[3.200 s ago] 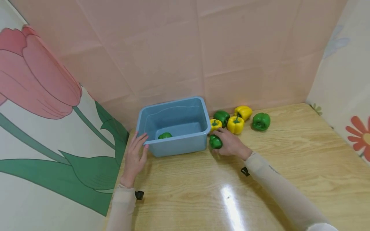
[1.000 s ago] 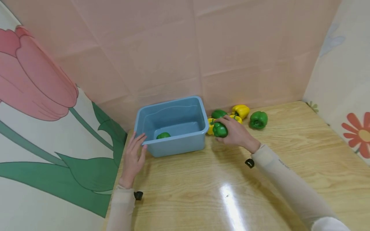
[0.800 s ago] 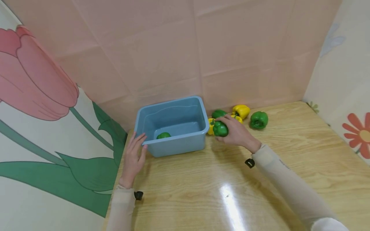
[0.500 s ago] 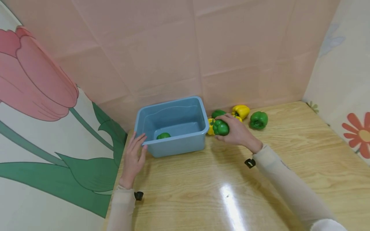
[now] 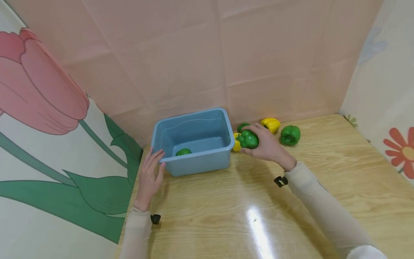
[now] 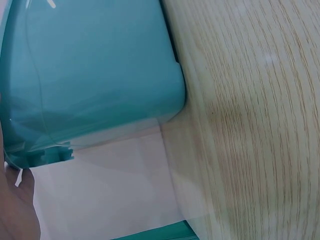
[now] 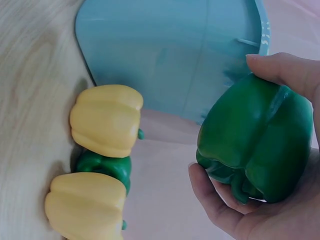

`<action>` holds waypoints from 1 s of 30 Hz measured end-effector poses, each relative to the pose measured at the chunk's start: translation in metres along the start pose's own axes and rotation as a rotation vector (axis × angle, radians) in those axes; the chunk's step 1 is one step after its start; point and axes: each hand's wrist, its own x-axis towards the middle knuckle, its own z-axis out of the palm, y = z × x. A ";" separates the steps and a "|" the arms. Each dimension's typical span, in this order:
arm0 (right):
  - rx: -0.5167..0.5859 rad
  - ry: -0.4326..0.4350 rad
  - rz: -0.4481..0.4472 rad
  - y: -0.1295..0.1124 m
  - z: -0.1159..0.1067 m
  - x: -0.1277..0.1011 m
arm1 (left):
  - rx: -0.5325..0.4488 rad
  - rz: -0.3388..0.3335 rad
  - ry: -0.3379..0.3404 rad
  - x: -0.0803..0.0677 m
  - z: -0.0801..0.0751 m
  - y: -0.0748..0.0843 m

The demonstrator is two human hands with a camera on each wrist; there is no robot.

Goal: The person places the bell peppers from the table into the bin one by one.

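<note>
In the head view, my right hand (image 5: 266,145) grips a green bell pepper (image 5: 249,139) raised off the table, right of the blue bin (image 5: 197,163). The right wrist view shows thumb and fingers curled round this pepper (image 7: 255,142), its stem end facing down. My left hand (image 5: 149,181) lies at the bin's front left corner, fingers fairly straight along the rim and thumb by the outer wall. Inside the bin sits another green bell pepper (image 5: 183,151), partly hidden by the front wall.
Beside the bin's right side stand a yellow bell pepper (image 5: 237,142) and a partly covered green one (image 5: 243,126). Farther right are another yellow pepper (image 5: 271,125) and a green one (image 5: 290,135). My right hand hides one more yellow pepper (image 7: 86,206) from the head view.
My right hand has lifted the green bell pepper from the table and shifted it slightly back and to the right. The left hand has stayed at the bin's corner.
</note>
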 end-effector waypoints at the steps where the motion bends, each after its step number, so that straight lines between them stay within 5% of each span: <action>1: 0.002 0.006 -0.008 -0.001 -0.001 0.001 | 0.002 0.000 0.002 0.000 0.000 0.000; 30: 0.000 0.037 -0.033 -0.031 -0.023 0.022 | -0.009 -0.009 -0.004 0.001 0.000 0.001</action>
